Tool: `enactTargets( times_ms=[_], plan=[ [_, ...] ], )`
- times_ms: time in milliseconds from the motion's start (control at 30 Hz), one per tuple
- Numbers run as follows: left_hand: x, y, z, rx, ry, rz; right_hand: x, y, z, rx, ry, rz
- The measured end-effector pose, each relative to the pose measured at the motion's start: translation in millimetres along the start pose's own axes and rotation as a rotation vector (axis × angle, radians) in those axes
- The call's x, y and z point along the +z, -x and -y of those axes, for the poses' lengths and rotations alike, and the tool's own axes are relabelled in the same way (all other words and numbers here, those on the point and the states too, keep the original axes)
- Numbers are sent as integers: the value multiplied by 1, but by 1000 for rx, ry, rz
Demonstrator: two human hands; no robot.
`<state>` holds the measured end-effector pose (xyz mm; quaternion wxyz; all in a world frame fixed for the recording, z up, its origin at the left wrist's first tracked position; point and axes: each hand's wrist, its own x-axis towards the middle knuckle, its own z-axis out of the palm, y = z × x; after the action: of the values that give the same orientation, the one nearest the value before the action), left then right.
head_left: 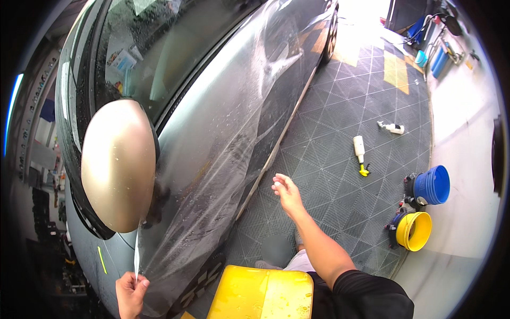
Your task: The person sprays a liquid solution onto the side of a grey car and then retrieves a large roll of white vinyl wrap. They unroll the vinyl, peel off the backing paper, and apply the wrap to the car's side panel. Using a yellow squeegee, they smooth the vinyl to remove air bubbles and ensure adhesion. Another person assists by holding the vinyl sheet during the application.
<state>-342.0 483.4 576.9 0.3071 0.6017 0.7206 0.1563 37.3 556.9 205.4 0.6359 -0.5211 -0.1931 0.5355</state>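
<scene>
A sheet of wet clear film (186, 242) hangs wrinkled along the side of a dark grey car (212, 119). My left hand (132, 295), low in the view, pinches the film's near edge between thumb and fingers, just below the side mirror. That side mirror (119, 165) has a champagne-coloured cover with water drops on it. Out beside the door, my right hand (288, 195) is held in the air above the floor. Its fingers are partly bent and apart, with nothing in them. A short strip of yellow-green tape (102, 260) sticks to the car's front panel.
Two spray bottles, one with a yellow head (359, 149) and one white (393, 127), lie on the dark tiled floor (324, 154). A blue bucket (435, 183) and a yellow bucket (417, 231) stand by the right wall. Close to my body is a wet yellow panel (260, 292).
</scene>
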Motion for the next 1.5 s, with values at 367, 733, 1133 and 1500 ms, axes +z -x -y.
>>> enactTargets(
  times_ms=[367,733,1133,1500],
  plan=[
    [-23,-35,21,258,-249,23,79,186,324,-1653,366,739],
    [-3,-25,-5,54,-508,-295,-51,-195,304,-744,95,-7],
    [15,-25,6,-403,-658,-523,-18,-420,355,-744,510,52],
    [30,-51,79,-254,-694,-788,-33,-426,432,-731,416,297]
  ],
)
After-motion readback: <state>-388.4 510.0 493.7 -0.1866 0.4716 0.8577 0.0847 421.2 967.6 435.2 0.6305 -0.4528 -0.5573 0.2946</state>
